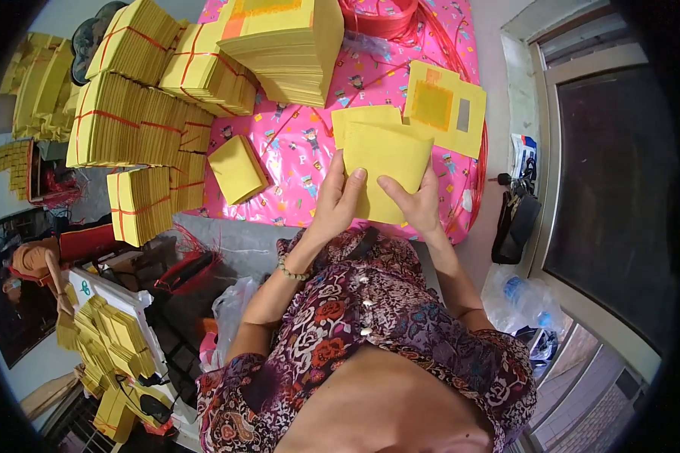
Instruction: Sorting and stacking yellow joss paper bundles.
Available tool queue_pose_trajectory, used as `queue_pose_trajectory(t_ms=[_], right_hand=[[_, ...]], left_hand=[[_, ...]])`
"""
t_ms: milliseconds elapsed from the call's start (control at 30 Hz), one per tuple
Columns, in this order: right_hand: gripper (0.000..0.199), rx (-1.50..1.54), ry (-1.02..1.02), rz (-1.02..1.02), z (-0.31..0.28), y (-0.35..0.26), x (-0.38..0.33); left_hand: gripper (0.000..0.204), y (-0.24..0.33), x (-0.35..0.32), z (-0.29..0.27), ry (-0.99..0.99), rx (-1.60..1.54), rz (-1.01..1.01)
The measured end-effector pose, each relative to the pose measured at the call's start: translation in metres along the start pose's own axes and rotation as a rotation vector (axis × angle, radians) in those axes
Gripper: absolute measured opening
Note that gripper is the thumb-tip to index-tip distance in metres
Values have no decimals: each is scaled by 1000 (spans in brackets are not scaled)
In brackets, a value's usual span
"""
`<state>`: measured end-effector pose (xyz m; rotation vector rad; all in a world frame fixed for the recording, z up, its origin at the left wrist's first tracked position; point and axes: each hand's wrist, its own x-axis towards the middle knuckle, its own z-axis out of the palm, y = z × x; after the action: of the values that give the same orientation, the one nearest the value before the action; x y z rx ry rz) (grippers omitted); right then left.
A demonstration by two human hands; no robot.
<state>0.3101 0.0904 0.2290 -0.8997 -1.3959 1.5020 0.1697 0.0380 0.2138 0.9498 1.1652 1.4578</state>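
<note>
A thin batch of plain yellow paper sheets [387,155] is held upright-tilted over the near part of the pink table. My left hand [338,198] grips its left edge, thumb on the front face. On the right edge my right hand [417,200] does the same. How many sheets are in the batch, I cannot tell. Just behind it lie more yellow sheets [361,115], partly covered. A yellow sheet with an orange-gold square [434,106] rests to the right of those. Left of my hands is a small separate yellow stack [236,170].
Yellow paper bundles [106,124] tied with red cord are piled at the left, beside a tall untied stack [283,57]. A red cord coil [381,21] lies at the far edge. At lower left, another person's arm [53,272] reaches over a white table [140,302] with yellow paper.
</note>
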Motion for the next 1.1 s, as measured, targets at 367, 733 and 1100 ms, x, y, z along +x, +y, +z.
queue_pose_trajectory(t_ms=[367, 733, 1100], right_hand=[[40, -32, -45, 179, -7, 8, 0], [26, -24, 2, 342, -16, 38, 23], [27, -10, 10, 425, -21, 47, 46]], left_hand=[[38, -5, 1, 3, 17, -55, -69], [31, -22, 20, -19, 51, -293, -379], [36, -48, 16, -39, 16, -263, -388]])
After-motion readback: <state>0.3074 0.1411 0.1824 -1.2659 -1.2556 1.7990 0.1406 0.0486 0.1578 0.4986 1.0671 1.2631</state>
